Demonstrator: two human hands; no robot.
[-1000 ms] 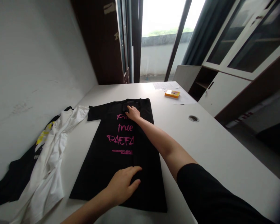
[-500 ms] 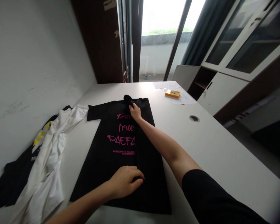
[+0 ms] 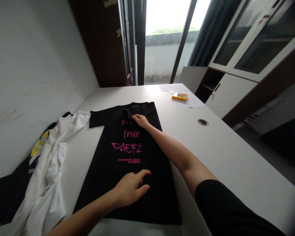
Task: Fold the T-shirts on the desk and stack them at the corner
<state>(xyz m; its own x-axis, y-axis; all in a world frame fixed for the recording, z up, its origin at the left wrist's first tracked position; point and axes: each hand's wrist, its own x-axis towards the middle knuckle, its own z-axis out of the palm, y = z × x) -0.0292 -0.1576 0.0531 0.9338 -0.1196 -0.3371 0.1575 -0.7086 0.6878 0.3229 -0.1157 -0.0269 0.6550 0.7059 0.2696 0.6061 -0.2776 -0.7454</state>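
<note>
Folding step: right side panel laid inward over the front of the black T-shirt (image 3: 124,167).

The T-shirt lies flat on the tabletop (image 3: 199,157), collar end away from the wearer, beside the white garment (image 3: 51,164); the folded layer (image 3: 153,154) cuts off the ends of the pink print (image 3: 126,148). Right hand (image 3: 141,121): fingers drawn together at the loose black flap (image 3: 128,113) near the collar; whether they pinch or press it cannot be told. Left hand (image 3: 129,190): index finger extended, thumb spread apart, nothing gripped; above the lower front, contact unclear. The step in hand appears to be positioning the flap; the next move calls for smoothing it flat without disturbing the fold line.
</note>
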